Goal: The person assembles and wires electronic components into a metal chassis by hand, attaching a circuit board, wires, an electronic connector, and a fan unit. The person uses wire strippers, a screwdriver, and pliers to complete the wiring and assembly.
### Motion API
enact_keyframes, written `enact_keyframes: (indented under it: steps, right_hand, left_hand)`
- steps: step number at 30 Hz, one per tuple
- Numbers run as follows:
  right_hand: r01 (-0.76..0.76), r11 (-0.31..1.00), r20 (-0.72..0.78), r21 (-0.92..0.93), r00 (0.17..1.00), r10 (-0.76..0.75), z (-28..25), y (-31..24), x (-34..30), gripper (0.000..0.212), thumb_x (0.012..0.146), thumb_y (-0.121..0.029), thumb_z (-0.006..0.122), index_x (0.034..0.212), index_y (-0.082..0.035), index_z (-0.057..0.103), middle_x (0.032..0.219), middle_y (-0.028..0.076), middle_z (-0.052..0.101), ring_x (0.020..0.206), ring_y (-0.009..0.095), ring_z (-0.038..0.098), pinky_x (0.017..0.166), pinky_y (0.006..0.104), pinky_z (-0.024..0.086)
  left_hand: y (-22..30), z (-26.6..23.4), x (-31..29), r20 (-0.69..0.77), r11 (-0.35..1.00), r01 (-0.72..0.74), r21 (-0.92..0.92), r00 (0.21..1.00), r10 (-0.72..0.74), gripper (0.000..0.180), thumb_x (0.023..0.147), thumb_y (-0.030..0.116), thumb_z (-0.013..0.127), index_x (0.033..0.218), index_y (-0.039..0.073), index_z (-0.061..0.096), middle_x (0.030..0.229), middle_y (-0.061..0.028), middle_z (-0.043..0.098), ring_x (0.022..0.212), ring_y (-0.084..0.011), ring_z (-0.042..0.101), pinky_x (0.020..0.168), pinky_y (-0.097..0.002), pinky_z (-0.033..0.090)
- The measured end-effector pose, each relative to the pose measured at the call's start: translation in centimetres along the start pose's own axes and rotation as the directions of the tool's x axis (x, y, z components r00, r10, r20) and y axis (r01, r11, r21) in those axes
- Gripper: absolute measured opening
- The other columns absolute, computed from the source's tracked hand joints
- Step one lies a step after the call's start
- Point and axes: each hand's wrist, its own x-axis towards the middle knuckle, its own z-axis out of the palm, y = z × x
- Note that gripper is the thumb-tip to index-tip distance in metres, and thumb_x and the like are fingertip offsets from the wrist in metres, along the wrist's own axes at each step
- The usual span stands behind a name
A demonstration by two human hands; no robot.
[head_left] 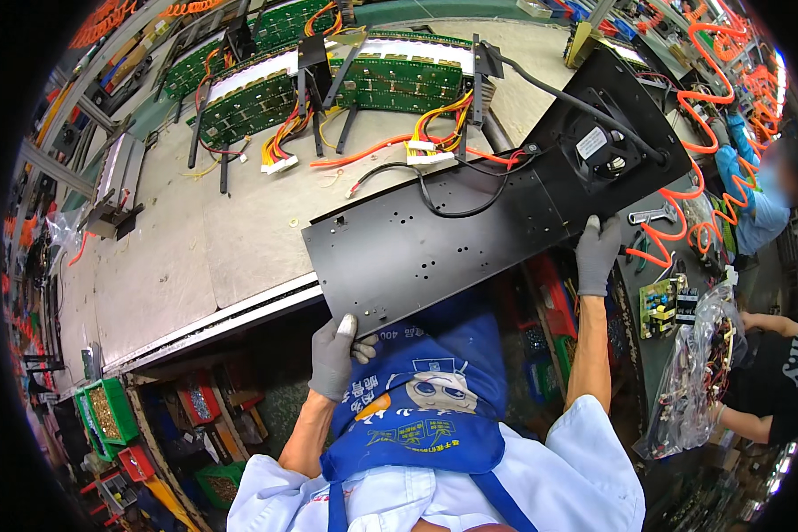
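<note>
A long black metal panel (452,235) lies tilted across the front edge of the workbench, partly overhanging it toward me. At its far right end a black fan (605,146) is mounted in a raised section, with a thick black cable (559,93) running over it. My left hand (335,355), in a grey glove, grips the panel's near left corner, thumb on top. My right hand (598,253), also gloved, is closed on its near edge by the fan section. Thin wires (457,213) loop over the panel's surface; the fingers under it are hidden.
Green circuit board assemblies (399,84) with bundled yellow and red wires stand behind the panel. Orange coiled air hoses (683,177) hang at the right, near a wrench (652,215). Parts bins (106,412) sit lower left. A co-worker's arms (754,417) reach toward bagged parts at right.
</note>
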Motion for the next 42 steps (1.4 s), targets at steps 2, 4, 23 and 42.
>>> enact_keyframes:
  steps: [2, 4, 23, 42]
  right_hand:
    - [0.063, 0.992, -0.014, -0.108, 0.998, -0.065, -0.2, -0.1, 0.1, 0.032, 0.097, -0.01, 0.056, 0.122, 0.011, 0.056, 0.114, 0.031, 0.065, 0.104, 0.046, 0.063, 0.094, 0.0457, 0.048]
    - [0.086, 0.98, -0.037, -0.178, 0.995, -0.094, -0.1, 1.0, 0.6, 0.032, 0.096, -0.009, 0.056, 0.122, 0.01, 0.056, 0.113, 0.032, 0.064, 0.104, 0.047, 0.062, 0.093, 0.0462, 0.049]
    - [0.123, 0.992, -0.137, 0.03, 0.984, -0.118, 1.0, -4.3, -0.4, 0.03, 0.097, -0.01, 0.06, 0.123, 0.002, 0.059, 0.103, 0.022, 0.067, 0.093, 0.039, 0.067, 0.082, 0.0447, 0.052]
    - [-0.161, 0.873, -0.024, 0.46, 0.981, 0.193, 1.7, -0.4, -0.8, 0.044, 0.093, -0.004, 0.065, 0.134, 0.01, 0.054, 0.131, 0.016, 0.062, 0.111, 0.023, 0.059, 0.1, 0.0372, 0.047]
  left_hand:
    - [0.4, 0.0, 0.1, 0.011, 1.0, 0.018, 0.015, 1.0, -0.018, 0.04, 0.108, 0.032, 0.051, 0.117, -0.005, 0.063, 0.085, -0.0158, 0.071, 0.062, -0.0142, 0.066, 0.053, -0.023, 0.05]
    - [0.9, 0.3, 0.3, -0.003, 0.999, 0.018, 0.047, 1.0, -0.018, 0.042, 0.107, 0.034, 0.051, 0.117, -0.005, 0.063, 0.081, -0.0137, 0.069, 0.06, -0.014, 0.063, 0.053, -0.0239, 0.049]
    - [4.8, -1.0, 1.9, -0.296, 0.997, -0.057, 0.054, 0.952, 0.071, 0.04, 0.103, 0.039, 0.055, 0.105, 0.0, 0.063, 0.066, -0.0077, 0.059, 0.049, -0.0155, 0.052, 0.044, -0.0275, 0.042]
    - [2.7, -1.5, 1.9, -0.155, 0.999, -0.029, 0.026, 0.987, 0.033, 0.04, 0.107, 0.031, 0.049, 0.115, -0.004, 0.066, 0.079, -0.0116, 0.067, 0.059, -0.0125, 0.063, 0.051, -0.0239, 0.049]
